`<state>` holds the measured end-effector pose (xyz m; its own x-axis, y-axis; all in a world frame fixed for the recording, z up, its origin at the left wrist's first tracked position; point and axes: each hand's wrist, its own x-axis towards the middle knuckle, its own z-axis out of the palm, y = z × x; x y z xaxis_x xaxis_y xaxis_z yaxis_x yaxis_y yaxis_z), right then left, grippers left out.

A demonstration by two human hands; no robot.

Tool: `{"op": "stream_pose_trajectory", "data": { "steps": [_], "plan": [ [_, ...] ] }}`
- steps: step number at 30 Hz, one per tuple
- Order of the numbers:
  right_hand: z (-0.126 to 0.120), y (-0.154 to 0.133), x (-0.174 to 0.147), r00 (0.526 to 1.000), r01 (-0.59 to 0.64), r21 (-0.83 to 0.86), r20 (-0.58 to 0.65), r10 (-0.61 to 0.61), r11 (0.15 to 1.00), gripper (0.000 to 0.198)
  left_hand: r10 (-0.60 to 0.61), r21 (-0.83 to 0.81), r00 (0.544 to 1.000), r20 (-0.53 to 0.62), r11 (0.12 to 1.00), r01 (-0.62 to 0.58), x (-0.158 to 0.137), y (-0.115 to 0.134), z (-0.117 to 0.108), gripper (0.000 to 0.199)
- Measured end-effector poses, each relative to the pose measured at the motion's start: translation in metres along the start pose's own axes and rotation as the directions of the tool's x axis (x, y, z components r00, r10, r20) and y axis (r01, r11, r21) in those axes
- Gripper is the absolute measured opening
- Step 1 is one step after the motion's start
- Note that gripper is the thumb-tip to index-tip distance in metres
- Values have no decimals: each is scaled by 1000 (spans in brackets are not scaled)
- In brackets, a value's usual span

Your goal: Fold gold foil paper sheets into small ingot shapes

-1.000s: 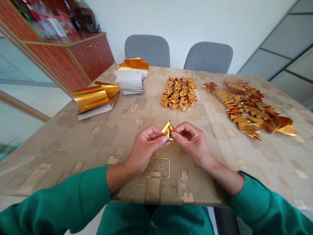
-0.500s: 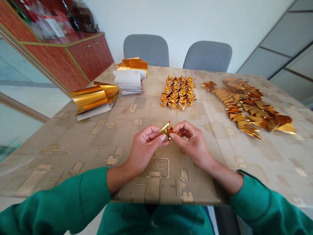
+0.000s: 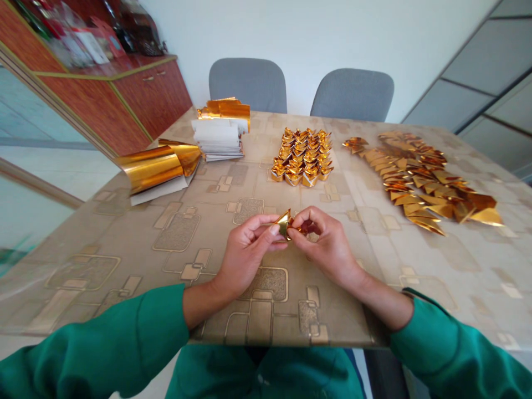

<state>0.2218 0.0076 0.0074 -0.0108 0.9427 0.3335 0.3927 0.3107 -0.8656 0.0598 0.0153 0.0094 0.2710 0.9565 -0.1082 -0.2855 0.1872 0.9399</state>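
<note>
A: What is largest there?
B: The table (image 3: 216, 205), with its patterned covering. Beyond its far left corner stands a reddish wooden cabinet (image 3: 83, 105).
A: And along the far edge?
B: Two grey chairs (image 3: 247, 83), side by side.
A: Then the gold things?
B: At the right lies a long spread of overlapping folded pieces (image 3: 415, 183). At the left are curled gold sheets (image 3: 155, 169) with a pale underside, just beside a white-faced stack (image 3: 216, 138). Between the two sides sits a tight cluster of pointed pieces (image 3: 302, 158).
A: The person's hands?
B: The left hand (image 3: 245, 252) pinches one side of a small folded gold piece (image 3: 284, 224); the right hand (image 3: 328, 244) pinches the other, its fingers partly hiding it.
A: Where is that piece?
B: Between both hands' fingertips, nearer the person than the cluster.
</note>
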Motion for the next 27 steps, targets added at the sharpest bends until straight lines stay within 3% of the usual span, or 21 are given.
{"op": "stream_pose_trajectory", "data": {
  "steps": [7,17,23,27],
  "plan": [
    [-5,6,1,993,59,53,103,-64,997,10,-13,7,1000,19,1000,13,1,-3,-2,27],
    [-8,5,3,984,129,2,123,-128,992,13,-141,-81,989,46,986,144,4,-7,-3,27],
    [-11,3,4,983,62,67,168,-72,996,17,-216,-168,975,44,961,221,7,-4,-2,26],
    [-14,4,5,984,-106,191,162,76,976,24,-216,-246,976,-43,949,199,9,0,-2,24]
  ]
}}
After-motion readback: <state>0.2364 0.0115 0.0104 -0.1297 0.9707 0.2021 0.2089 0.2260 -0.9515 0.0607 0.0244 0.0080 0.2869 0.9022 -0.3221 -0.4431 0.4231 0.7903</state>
